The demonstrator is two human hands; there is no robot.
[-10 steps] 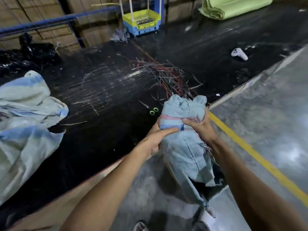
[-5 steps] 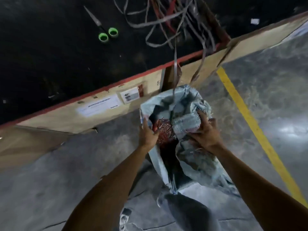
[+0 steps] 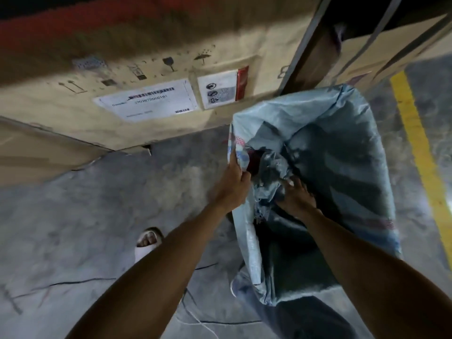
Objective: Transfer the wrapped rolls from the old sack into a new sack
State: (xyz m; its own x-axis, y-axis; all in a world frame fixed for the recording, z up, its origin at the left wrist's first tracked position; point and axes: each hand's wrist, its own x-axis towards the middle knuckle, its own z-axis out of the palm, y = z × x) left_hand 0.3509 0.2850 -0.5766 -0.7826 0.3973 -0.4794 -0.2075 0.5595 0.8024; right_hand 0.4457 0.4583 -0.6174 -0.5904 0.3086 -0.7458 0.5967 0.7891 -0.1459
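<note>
Sack (image 3: 342, 148) gripped by both hands, barcode label (image 3: 146, 100) unreadable

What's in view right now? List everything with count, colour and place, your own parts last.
sack: one in clear view, pale blue woven, right of centre, mouth held open; whether a second sack sits inside is hard to tell.
dark red item: one, partly hidden in the sack mouth near the left hand; too dark to identify.
cardboard carton: one long, tan, across the top, standing on the floor.
white labels: two, on the carton face.
yellow line: one, on the grey floor at right.
sandalled foot: one, white sandal, lower centre.
left hand: gripping the sack's left rim.
right hand: reaching into the sack.
</note>
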